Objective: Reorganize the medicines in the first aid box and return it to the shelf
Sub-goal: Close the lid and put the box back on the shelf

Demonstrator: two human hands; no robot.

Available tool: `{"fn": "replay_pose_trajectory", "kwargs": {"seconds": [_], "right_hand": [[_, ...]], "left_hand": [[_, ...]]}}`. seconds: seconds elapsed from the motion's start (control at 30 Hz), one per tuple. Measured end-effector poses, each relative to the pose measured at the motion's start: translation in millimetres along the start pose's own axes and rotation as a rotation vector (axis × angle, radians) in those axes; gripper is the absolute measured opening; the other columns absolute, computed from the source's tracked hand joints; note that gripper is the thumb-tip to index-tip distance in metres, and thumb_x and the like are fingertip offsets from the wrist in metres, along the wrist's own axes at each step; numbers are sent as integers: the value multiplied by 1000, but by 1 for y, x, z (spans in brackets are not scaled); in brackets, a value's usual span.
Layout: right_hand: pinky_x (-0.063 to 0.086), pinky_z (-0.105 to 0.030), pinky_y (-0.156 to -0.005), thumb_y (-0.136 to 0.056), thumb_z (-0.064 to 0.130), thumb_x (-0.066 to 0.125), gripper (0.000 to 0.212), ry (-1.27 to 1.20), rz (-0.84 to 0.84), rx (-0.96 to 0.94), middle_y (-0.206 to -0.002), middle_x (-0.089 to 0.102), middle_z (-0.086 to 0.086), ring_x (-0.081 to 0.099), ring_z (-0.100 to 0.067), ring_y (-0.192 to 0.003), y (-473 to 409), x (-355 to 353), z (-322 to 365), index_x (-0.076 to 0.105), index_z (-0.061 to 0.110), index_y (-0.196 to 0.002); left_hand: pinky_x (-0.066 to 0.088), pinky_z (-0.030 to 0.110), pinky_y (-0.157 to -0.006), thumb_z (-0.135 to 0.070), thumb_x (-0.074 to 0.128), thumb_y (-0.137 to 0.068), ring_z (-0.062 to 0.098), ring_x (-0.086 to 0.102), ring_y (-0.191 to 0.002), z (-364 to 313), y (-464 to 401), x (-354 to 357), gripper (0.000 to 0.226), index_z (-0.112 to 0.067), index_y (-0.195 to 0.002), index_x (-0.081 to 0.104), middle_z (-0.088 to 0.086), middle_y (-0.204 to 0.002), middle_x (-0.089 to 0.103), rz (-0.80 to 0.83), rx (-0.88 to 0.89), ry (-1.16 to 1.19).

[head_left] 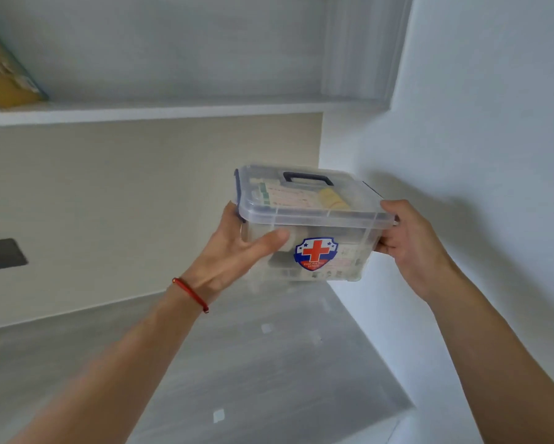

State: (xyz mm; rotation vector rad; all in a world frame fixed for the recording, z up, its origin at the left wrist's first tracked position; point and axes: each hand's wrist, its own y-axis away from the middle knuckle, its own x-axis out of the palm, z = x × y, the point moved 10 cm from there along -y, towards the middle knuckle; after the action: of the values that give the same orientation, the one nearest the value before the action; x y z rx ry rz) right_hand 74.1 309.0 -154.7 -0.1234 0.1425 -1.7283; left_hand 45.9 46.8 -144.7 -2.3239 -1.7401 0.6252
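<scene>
Both hands hold the first aid box (311,225) up in the air, lid on, below the shelf (160,112) and off to its right end, close to the white wall (480,123). Left hand (237,254) grips the box's left end: palm against the side w/ the blue latch, thumb (269,240) laid across the front face just left of the red-cross sticker (315,253), other fingers hidden behind the box. Right hand (410,248) grips the right end: fingers curled under the lid rim at the corner, thumb side up near the lid edge. Box is clear plastic, roughly level, dark handle (306,178) folded flat on the lid; packets & a yellowish roll (331,198) show through the lid, more packs dimly through the front. Red string bracelet (191,293) on the left wrist. Grey counter (253,363) lies under the box, not touching it. On the shelf, far left of the box, a tan cardboard carton (6,75). Dark square plate (2,253) on the beige wall, left of the box & lower than the shelf.
</scene>
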Motion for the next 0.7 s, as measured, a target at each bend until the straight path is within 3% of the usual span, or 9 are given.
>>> {"fn": "replay_pose_trajectory", "kwargs": {"seconds": [0.17,0.33,0.43,0.57,0.63,0.7], "right_hand": [[51,-38,-89,-89,42,53,32,66,-8,-128,-108,81,-7,77,-21,-97,4,-8,83,84,37,-83],[51,-40,-96,-99,40,51,33,75,-73,-263,-112,81,-1,77,-19,-99,-11,-10,157,83,37,-95],[51,-40,-90,-97,48,55,28,54,-133,-299,-103,82,-1,77,-19,-89,-37,-8,187,80,36,-92],[55,-39,-82,-95,48,59,26,18,-190,-278,-101,82,-2,76,-24,-90,-93,2,209,75,29,-103],[58,-36,-72,-89,51,63,33,-4,-214,-268,-98,81,-7,76,-25,-83,-122,3,216,74,24,-106],[60,-39,-74,-72,60,66,57,10,-207,-268,-96,81,-10,77,-27,-82,-146,1,225,74,20,-110]], "left_hand": [[50,6,-79,-29,83,-80,-16,57,-108,-66,-34,-10,68,-21,-135,45,-6,-132,57,-89,142,-75],[55,18,-86,-31,82,-79,-4,68,-103,-132,-68,-24,53,-19,-126,60,-9,-116,72,-136,291,-21],[58,35,-92,-38,80,-79,4,71,-102,-149,-96,-36,49,-23,-123,63,-11,-111,75,-183,287,-23],[56,46,-97,-41,80,-79,15,70,-107,-161,-139,-51,49,-18,-119,65,-4,-113,74,-276,267,25],[55,44,-96,-43,78,-77,21,69,-109,-169,-160,-53,50,-15,-116,66,-1,-113,73,-347,260,27],[59,45,-86,-33,75,-80,21,73,-98,-178,-182,-49,37,-13,-110,68,-3,-100,76,-367,271,62]]}}
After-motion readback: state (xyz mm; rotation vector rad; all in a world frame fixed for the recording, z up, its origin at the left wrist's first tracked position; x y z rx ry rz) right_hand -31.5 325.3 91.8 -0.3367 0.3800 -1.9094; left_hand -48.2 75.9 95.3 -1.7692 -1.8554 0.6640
